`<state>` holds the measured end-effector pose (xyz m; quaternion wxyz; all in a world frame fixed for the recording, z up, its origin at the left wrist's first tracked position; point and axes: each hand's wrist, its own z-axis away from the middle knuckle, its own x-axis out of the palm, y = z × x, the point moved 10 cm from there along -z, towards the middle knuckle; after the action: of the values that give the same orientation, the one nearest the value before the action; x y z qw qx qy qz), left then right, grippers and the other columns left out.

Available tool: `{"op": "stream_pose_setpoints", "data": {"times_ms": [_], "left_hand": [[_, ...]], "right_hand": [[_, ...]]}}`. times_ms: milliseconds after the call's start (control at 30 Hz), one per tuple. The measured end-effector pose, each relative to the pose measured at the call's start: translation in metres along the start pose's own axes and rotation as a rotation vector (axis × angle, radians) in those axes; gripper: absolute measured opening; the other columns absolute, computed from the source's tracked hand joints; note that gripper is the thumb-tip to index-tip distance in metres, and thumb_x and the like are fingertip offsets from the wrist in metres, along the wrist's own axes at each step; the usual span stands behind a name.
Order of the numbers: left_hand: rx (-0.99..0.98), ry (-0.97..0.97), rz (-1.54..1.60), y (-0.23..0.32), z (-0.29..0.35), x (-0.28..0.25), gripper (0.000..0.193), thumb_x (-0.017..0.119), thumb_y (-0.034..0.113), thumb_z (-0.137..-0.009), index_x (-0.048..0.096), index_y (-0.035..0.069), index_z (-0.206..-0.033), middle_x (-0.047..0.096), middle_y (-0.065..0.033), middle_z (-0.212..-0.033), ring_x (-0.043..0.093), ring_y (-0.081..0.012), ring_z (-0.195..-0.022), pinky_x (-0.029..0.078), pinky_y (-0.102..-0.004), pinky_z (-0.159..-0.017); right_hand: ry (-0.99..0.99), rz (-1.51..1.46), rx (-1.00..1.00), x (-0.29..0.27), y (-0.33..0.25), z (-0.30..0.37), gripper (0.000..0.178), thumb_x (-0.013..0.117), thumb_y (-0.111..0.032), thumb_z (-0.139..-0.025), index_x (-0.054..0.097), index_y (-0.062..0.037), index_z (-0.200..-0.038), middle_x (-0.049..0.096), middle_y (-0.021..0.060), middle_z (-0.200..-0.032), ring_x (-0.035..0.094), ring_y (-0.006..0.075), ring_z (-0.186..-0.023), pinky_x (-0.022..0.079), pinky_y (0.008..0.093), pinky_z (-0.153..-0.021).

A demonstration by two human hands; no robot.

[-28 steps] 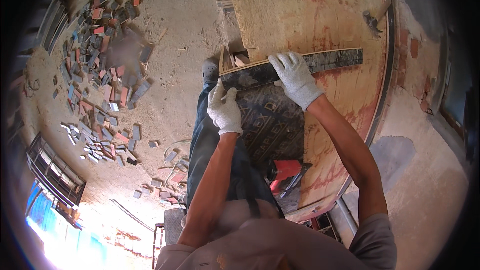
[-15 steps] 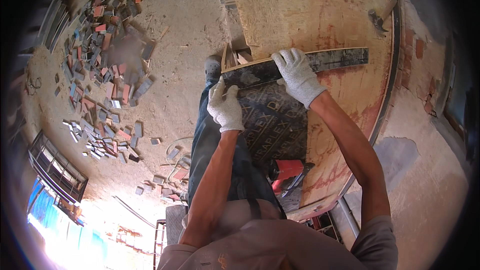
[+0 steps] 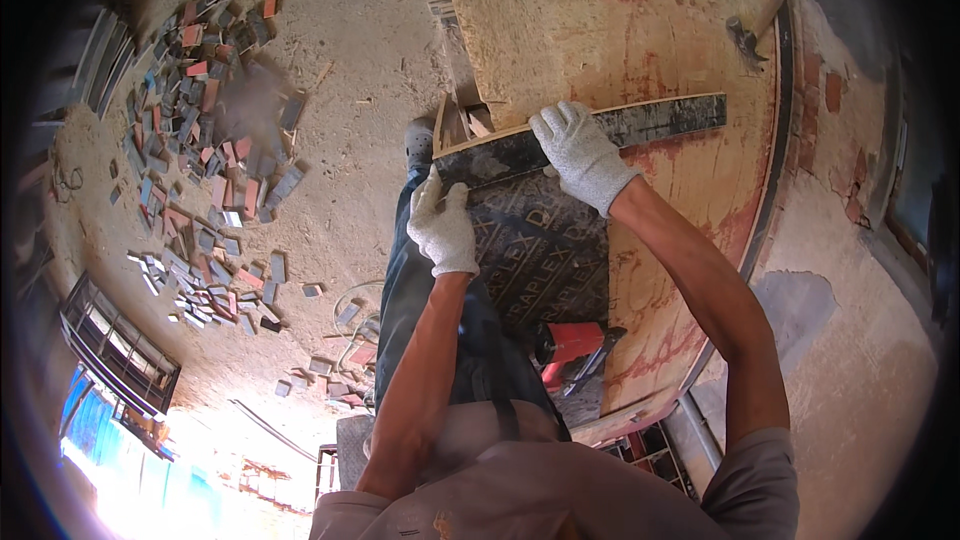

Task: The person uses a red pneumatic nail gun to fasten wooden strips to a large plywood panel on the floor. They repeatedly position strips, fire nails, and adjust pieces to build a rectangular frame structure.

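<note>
A long, narrow plywood strip with a worn black face and a pale edge lies across the work surface, slightly tilted. My right hand, in a pale knitted glove, is closed over the strip near its middle, fingers over the far edge. My left hand, gloved alike, holds the strip's near left corner between fingers and thumb; its fingertips are partly hidden. Beneath the strip is a dark, printed plywood sheet. A red and black power tool lies on that sheet, close to my body.
A large stained plywood board forms the work surface, with a hammer at its far right. Short wooden offcuts stand by its left edge. Many small blocks litter the dusty floor at left. A rough wall borders the right.
The view has shifted slightly, so most of the scene sits a little further left. Both hands stay on the strip, with little change in their grip.
</note>
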<state>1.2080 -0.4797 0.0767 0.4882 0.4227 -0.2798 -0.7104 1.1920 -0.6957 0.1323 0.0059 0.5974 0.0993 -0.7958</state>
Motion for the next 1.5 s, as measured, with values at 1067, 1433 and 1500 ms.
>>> {"op": "stream_pose_setpoints", "data": {"times_ms": [1067, 1433, 1500], "left_hand": [[-0.182, 0.049, 0.334, -0.027, -0.002, 0.015, 0.037, 0.074, 0.0, -0.082, 0.066, -0.005, -0.118, 0.07, -0.0177, -0.111, 0.067, -0.024, -0.095, 0.053, -0.0318, -0.086], [-0.15, 0.028, 0.283, -0.036, -0.011, 0.012, 0.033, 0.078, 0.001, -0.077, 0.071, -0.006, -0.109, 0.072, -0.0145, -0.103, 0.066, -0.0203, -0.087, 0.052, -0.0308, -0.082], [-0.14, 0.067, 0.204, -0.046, -0.017, 0.006, 0.035, 0.079, 0.002, -0.074, 0.071, -0.006, -0.107, 0.072, -0.016, -0.103, 0.067, -0.0213, -0.088, 0.051, -0.0316, -0.084]], "right_hand": [[-0.307, -0.775, 1.627, 0.097, -0.215, 0.411, 0.095, 0.077, -0.024, -0.071, 0.023, 0.0126, -0.14, 0.059, 0.0296, -0.112, 0.061, 0.0425, -0.101, 0.05, 0.0464, -0.088], [0.079, -1.032, 1.972, 0.168, -0.263, 0.445, 0.105, 0.079, -0.013, -0.066, 0.019, 0.0021, -0.15, 0.062, 0.0274, -0.118, 0.062, 0.0409, -0.107, 0.049, 0.0419, -0.095], [0.187, -0.941, 1.847, 0.152, -0.258, 0.437, 0.095, 0.078, -0.011, -0.066, 0.027, 0.0037, -0.145, 0.062, 0.0231, -0.111, 0.063, 0.0366, -0.1, 0.05, 0.0408, -0.09]]}}
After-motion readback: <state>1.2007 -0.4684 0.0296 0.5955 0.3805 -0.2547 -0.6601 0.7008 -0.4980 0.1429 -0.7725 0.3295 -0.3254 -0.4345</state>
